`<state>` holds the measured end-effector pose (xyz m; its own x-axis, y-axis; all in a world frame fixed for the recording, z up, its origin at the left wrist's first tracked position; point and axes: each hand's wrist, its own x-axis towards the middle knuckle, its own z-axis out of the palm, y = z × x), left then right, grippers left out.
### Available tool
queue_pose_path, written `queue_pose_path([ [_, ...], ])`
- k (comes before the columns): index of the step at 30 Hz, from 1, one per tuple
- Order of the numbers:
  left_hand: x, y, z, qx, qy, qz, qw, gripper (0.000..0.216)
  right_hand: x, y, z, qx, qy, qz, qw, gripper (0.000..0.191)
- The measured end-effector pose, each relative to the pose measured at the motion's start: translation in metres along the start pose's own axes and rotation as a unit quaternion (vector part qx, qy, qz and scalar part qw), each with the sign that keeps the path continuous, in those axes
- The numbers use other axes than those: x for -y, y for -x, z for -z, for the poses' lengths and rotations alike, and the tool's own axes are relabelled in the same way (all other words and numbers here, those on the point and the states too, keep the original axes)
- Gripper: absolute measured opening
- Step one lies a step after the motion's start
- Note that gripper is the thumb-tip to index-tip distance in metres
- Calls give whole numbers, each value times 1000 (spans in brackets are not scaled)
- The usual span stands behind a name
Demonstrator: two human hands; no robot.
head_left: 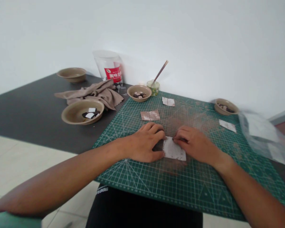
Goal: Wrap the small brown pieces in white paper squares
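Observation:
A small white square sheet (174, 149) lies flat on the green cutting mat (142, 182) in front of me. My left hand (147, 142) holds its left edge, with the thumb at the lower corner and a curled index finger at the upper one. At the sheet's upper right, the fingers of my right hand (192, 142) are closed in a pinch. Something small and dark shows at those fingertips, too small to name. Brownish smears surround the sheet on the mat.
Beyond my hands lie a brownish square (150, 115) and white squares (168, 101) (227, 125). Bowls (139, 93) (225, 107) (83, 112) (72, 74) hold small pieces or stand farther left. A glass with a brush (153, 87), a cloth (97, 92), a plastic jar (109, 68) and clear plastic bags (263, 136) are around.

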<state>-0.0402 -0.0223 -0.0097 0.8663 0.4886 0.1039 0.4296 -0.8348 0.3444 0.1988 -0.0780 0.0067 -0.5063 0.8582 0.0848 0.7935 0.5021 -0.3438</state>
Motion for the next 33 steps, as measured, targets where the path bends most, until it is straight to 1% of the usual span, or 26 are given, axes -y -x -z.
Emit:
queue_pose_path([
  [2, -1, 0, 0, 2, 2, 3, 1000, 49, -1, 3, 2, 28, -22, 17, 999, 13],
  [4, -1, 0, 1, 6, 6, 3, 1000, 48, 3, 6, 0, 57, -65, 53, 995, 12],
  [6, -1, -1, 1, 8, 6, 1, 1000, 48, 7, 5, -3, 48, -77, 64, 994, 10],
  [10, -1, 0, 0, 0, -1, 2, 1000, 50, 3, 0, -2, -1, 0, 6, 1000, 10],
  [12, -1, 0, 0, -2, -1, 3, 1000, 49, -1, 1, 2, 11, 4, 2, 1000, 10],
  [14, -1, 0, 0, 2, 2, 2, 1000, 48, 0, 4, 2, 43, -25, 26, 998, 11],
  [16, -2, 0, 1, 6, 6, 1, 1000, 48, 3, 5, -1, 52, -52, 47, 996, 11],
  [19, -2, 0, 1, 5, 5, 1, 1000, 49, 6, 2, -5, 5, -18, 24, 1000, 11],
  [21, -1, 0, 1, 2, 3, 2, 1000, 50, 3, 1, -3, -9, 21, -3, 1000, 11],
  [23, -1, 0, 1, 3, 3, 3, 1000, 50, 0, 2, 2, 15, 25, 2, 1000, 11],
  [25, -1, 0, 2, 6, 6, 2, 1000, 49, 1, 5, 3, 57, -6, 32, 998, 10],
  [26, -2, 0, 2, 7, 6, 1, 1000, 49, 3, 5, 2, 68, -22, 47, 996, 10],
  [28, -2, -1, 2, 7, 6, 0, 1000, 48, 8, 4, -1, 59, -30, 54, 996, 10],
  [31, -1, -1, 1, 4, 1, 3, 1000, 48, 8, 0, 0, 17, 12, 7, 1000, 11],
  [33, -1, -1, 1, 2, 2, 6, 1000, 49, 5, 0, 5, 29, 13, -9, 999, 11],
])
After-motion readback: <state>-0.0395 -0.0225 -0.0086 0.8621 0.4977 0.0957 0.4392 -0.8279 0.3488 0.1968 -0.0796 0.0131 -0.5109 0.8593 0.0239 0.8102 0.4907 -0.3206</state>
